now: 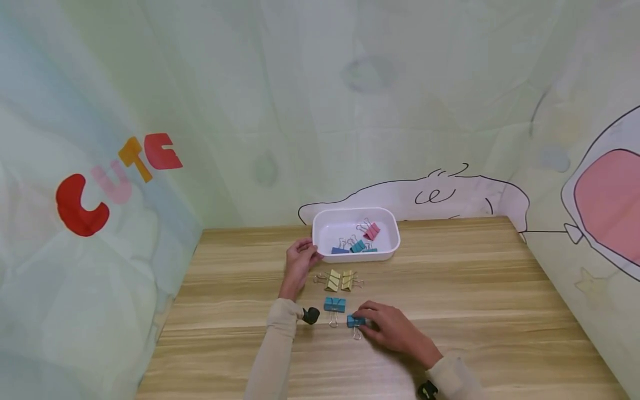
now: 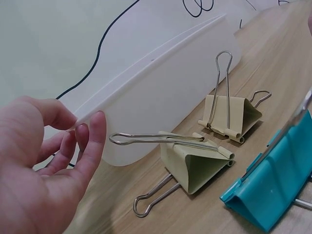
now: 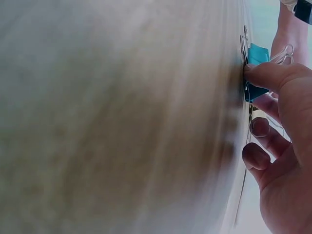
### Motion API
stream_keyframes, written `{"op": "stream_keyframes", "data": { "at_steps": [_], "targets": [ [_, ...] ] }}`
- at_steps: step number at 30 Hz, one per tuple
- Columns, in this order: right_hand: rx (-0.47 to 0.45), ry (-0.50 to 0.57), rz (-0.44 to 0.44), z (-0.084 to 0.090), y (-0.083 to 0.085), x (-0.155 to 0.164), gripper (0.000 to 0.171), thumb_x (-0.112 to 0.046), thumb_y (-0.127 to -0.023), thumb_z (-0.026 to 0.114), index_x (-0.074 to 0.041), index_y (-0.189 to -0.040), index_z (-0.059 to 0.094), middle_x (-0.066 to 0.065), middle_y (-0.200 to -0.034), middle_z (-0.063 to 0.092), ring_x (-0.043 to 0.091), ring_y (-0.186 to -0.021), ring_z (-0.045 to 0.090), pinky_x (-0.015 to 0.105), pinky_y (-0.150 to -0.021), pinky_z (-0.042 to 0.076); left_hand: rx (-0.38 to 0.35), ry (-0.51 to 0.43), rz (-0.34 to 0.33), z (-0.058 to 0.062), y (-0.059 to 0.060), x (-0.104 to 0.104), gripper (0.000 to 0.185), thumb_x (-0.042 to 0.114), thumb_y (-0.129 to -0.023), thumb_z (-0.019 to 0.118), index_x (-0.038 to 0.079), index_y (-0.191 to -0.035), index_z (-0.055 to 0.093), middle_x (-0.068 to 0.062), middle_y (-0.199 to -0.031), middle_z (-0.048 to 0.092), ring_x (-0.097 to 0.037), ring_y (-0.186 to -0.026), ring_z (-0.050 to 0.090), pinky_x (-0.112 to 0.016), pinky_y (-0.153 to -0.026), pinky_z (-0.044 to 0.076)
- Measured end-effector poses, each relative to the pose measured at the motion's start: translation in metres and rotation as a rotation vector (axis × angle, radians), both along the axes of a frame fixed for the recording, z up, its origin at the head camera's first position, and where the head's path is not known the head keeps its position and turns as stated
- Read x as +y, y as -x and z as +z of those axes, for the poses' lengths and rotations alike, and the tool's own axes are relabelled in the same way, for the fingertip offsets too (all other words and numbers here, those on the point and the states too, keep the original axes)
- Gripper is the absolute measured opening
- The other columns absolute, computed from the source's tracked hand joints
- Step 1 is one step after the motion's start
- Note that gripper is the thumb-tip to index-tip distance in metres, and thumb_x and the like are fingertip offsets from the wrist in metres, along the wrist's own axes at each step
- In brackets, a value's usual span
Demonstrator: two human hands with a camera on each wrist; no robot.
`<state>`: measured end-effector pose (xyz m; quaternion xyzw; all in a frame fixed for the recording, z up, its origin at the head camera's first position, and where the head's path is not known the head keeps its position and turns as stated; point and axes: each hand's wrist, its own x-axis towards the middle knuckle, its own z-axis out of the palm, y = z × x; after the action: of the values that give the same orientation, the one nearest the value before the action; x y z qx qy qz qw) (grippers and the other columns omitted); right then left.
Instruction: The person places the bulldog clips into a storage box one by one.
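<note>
My right hand (image 1: 395, 330) is low in the middle of the head view. Its fingers are curled, and the tips pinch a blue clip (image 1: 355, 321) that lies on the table (image 1: 475, 311). In the right wrist view my thumb (image 3: 273, 75) presses on top of that clip (image 3: 257, 58), near the upper right of the frame. I think I pinch it that way because it is small and flat, so only my fingertips fit on it.

My left hand (image 1: 300, 261) is a bit higher and to the left. Its fingers touch the left end of the white tray (image 1: 320, 253). I think it is there to keep the tray from sliding. In the left wrist view my fingers (image 2: 90, 141) bend gently on the tray's rim (image 2: 161, 87), with the thumb above them. They do not wrap around it, so the hand is loose and mostly open.

Another blue clip (image 1: 334, 304) sits just to the left of the one I pinch. Above these two lie two yellow clips (image 1: 341, 280) side by side, just below the tray. The four make two neat rows, so they look put down on purpose. In the left wrist view the yellow clips (image 2: 195, 161) stand close to the tray wall with their wire arms out.

Inside the tray I see a pink clip (image 1: 371, 230) and some blue clips (image 1: 352, 247) by the near wall
</note>
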<state>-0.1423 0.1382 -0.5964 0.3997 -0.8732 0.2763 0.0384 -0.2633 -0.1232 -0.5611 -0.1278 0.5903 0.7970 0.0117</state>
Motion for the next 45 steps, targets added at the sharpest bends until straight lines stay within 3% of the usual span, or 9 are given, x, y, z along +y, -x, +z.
{"op": "stream_keyframes", "data": {
  "at_steps": [12, 19, 27, 37, 45],
  "targets": [
    [-0.018, 0.007, -0.033, 0.009, 0.002, -0.003, 0.021, -0.020, -0.093, 0.078, -0.014, -0.113, 0.075, -0.001, -0.114, 0.072, 0.015, -0.101, 0.069, 0.036, -0.090, 0.062, 0.018, -0.017, -0.003, 0.000, 0.000, 0.001, 0.040, -0.007, -0.099, 0.060, -0.014, -0.136, 0.051, -0.017, -0.116, 0.053, -0.039, -0.109, 0.062, -0.030, -0.088, 0.064],
    [-0.007, -0.013, -0.071, 0.021, 0.012, 0.001, 0.024, -0.023, -0.093, 0.079, -0.014, -0.115, 0.075, -0.001, -0.115, 0.072, 0.015, -0.103, 0.069, 0.037, -0.092, 0.062, 0.023, 0.002, -0.002, 0.000, -0.002, 0.000, 0.038, -0.006, -0.100, 0.060, -0.014, -0.135, 0.050, -0.018, -0.116, 0.053, -0.039, -0.107, 0.062, -0.031, -0.087, 0.064],
    [0.034, 0.051, -0.095, 0.043, 0.033, 0.008, 0.024, -0.018, -0.091, 0.081, -0.013, -0.114, 0.075, 0.000, -0.113, 0.073, 0.016, -0.100, 0.070, 0.038, -0.087, 0.063, 0.009, 0.008, -0.001, 0.000, -0.001, 0.000, 0.039, -0.005, -0.101, 0.060, -0.012, -0.137, 0.051, -0.018, -0.117, 0.053, -0.040, -0.110, 0.061, -0.033, -0.091, 0.063],
    [0.162, 0.119, -0.120, 0.074, 0.068, 0.020, 0.025, -0.013, -0.088, 0.084, -0.008, -0.110, 0.075, 0.006, -0.105, 0.074, 0.024, -0.092, 0.071, 0.042, -0.077, 0.064, 0.045, -0.033, 0.016, -0.005, 0.002, 0.001, 0.038, -0.010, -0.097, 0.060, -0.018, -0.133, 0.051, -0.016, -0.109, 0.053, -0.030, -0.092, 0.066, -0.026, -0.080, 0.065],
    [0.116, 0.094, -0.193, 0.105, 0.101, 0.032, 0.024, -0.014, -0.090, 0.082, -0.005, -0.111, 0.075, 0.010, -0.103, 0.073, 0.030, -0.085, 0.067, 0.040, -0.072, 0.059, 0.044, -0.031, 0.008, -0.003, 0.002, 0.001, 0.038, -0.010, -0.098, 0.059, -0.018, -0.134, 0.049, -0.016, -0.110, 0.053, -0.027, -0.091, 0.067, -0.025, -0.080, 0.064]
  ]
}}
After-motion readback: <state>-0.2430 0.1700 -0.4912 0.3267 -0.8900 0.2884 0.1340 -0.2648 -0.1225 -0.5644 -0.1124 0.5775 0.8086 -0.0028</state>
